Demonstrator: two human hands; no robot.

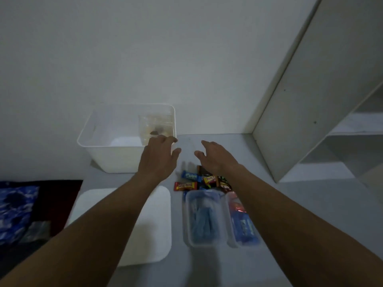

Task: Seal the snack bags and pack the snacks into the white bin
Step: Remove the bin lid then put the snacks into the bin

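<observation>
The left grip (159, 155), fingers spread and empty, hovers at the rim of the white plastic bin (116, 158); a clear snack bag (155, 124) lies inside, just beyond it. The right grip (215, 157) is slack, holding nothing; colourful wrapped candies (196, 181) lie under its wrist.

Single head-worn view, facing forward and down, close over table (290, 204), wall beyond

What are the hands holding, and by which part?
Nothing: the left hand and right hand are both open, the left fingers at the rim of the bin.
</observation>
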